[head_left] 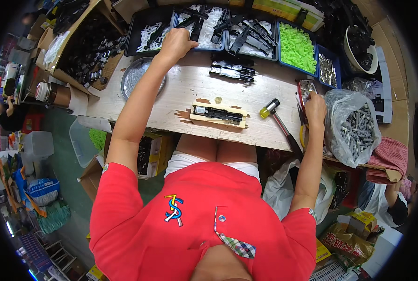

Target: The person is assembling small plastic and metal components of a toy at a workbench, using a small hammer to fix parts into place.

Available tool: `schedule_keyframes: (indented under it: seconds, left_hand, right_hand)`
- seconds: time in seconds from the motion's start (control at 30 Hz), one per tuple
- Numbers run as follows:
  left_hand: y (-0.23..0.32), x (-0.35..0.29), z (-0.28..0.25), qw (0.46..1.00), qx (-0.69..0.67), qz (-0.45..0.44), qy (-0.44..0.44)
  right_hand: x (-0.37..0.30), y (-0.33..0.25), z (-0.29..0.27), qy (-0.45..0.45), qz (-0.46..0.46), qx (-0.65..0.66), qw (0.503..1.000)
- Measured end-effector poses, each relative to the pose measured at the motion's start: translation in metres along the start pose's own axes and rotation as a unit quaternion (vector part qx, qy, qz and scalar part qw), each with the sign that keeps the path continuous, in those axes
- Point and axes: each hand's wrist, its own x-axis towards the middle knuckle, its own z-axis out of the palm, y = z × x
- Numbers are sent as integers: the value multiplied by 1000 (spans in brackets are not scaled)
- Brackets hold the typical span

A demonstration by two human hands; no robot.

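Note:
My left hand (176, 45) reaches to the far side of the bench, fingers curled at the front rim of a dark tray (188, 47) of white plastic parts with black parts on top. What its fingers hold is hidden. At the right, my right hand (316, 110) has its fingers bent together beside a small container of silvery pieces (307, 86); whatever they grip is too small to make out. Between my arms, a black slotted assembly (217, 113) lies in a pale wooden holder (198, 121). Farther back rest several black and silver assemblies (232, 71).
A hammer with a yellow-and-black head (270, 108) lies near the front edge. A plastic bag of grey parts (356, 133) stands at the right. Bright green pieces (297, 48) fill a back tray. A round metal dish (130, 77) sits beneath my left forearm.

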Motion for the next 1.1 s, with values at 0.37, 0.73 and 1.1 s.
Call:
schedule_keyframes:
  seconds: [0.37,0.73,1.1]
  left_hand:
    - [-11,-1,-2,997,-41,61,-12]
    - [8,3,-9,962,-269,11,-54]
    - [38,-91,2,714,-697,-31,-65]
  right_hand:
    - [-10,0,-14,9,-12,-22,1000]
    - [4,11,7,75,-68,62,993]
    - [-45,-58,-37,-64,-35,695,716]
